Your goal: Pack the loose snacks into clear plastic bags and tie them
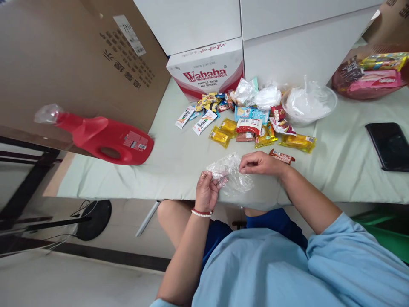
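A clear plastic bag point(238, 181) stretches between my two hands, just above the table's front edge. My left hand point(207, 189) pinches its left side, with some fingers showing through the film. On the other side my right hand point(260, 163) has its fingers curled together at the bag's upper right edge. Near my right wrist lies a small brown-wrapped snack bar point(281, 156). Beyond the hands sit several packaged snacks: yellow packets point(220, 136), a red and white packet point(249, 125), blue packets point(252, 114) and white sachets point(205, 122).
A round clear bowl point(332, 102) holds crumpled plastic bags. A red detergent bottle point(96, 132) lies at the left by a large carton point(79, 51). Behind the snacks stands a Wahaha box point(207, 70). A phone point(390, 145) and a pinkish snack basket point(338, 87) are right.
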`<act>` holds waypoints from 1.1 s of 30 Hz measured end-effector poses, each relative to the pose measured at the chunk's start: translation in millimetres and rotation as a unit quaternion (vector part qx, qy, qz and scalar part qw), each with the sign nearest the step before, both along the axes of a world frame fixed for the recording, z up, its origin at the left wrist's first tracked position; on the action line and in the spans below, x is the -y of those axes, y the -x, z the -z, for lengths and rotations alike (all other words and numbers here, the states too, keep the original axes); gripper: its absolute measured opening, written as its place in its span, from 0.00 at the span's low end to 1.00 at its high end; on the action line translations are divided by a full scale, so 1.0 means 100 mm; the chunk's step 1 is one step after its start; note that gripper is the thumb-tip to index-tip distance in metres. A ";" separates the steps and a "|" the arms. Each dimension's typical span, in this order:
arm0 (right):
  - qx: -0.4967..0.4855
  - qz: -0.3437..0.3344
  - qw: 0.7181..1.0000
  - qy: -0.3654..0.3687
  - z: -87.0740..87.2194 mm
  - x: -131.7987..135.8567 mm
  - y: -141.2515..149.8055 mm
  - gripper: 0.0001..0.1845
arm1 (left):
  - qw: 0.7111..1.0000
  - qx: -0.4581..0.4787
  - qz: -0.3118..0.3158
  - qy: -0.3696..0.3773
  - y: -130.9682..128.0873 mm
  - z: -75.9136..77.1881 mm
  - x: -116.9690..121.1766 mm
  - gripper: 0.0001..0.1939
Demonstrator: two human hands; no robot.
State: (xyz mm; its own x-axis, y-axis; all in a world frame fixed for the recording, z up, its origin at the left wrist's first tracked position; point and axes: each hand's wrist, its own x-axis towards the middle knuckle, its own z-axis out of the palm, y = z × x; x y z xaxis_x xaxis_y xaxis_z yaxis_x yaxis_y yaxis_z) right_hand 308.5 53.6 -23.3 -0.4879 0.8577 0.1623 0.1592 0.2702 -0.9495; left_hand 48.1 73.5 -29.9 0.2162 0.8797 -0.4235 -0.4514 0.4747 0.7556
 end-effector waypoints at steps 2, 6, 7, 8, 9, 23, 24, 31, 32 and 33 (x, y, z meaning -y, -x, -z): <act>0.031 0.084 0.993 -0.073 0.08 0.00 0.11 0.23 | 1.000 0.007 0.029 0.007 -0.05 0.00 0.05 0.25; 0.120 0.092 0.978 -0.141 0.25 -0.02 0.29 0.15 | 0.997 0.014 0.066 -0.024 -0.19 0.02 0.19 0.24; 0.121 0.095 0.978 -0.143 0.28 -0.02 0.31 0.13 | 0.997 0.008 0.071 -0.036 -0.23 0.03 0.21 0.25; 0.112 0.100 0.978 -0.142 0.29 -0.03 0.32 0.12 | 0.996 -0.004 0.076 -0.045 -0.26 0.04 0.23 0.26; 0.097 0.105 0.980 -0.138 0.29 -0.04 0.31 0.13 | 0.995 -0.022 0.082 -0.049 -0.28 0.06 0.25 0.27; -0.100 0.406 0.904 0.092 0.13 -0.16 -0.14 0.18 | 0.983 -0.170 0.066 -0.007 0.16 -0.09 0.15 0.25; -0.073 0.436 0.894 0.067 0.14 -0.17 -0.15 0.16 | 0.981 -0.181 0.063 -0.007 0.18 -0.07 0.15 0.25; 0.006 0.448 0.894 -0.008 -0.21 0.10 0.01 0.14 | 0.924 -0.330 0.016 -0.193 0.12 -0.11 0.26 0.14; 0.018 0.410 0.912 0.009 -0.28 0.17 0.07 0.16 | 0.904 -0.358 0.027 -0.233 0.09 -0.15 0.31 0.11; 0.028 0.366 0.930 0.031 -0.35 0.24 0.14 0.19 | 0.879 -0.385 0.040 -0.276 0.07 -0.20 0.36 0.08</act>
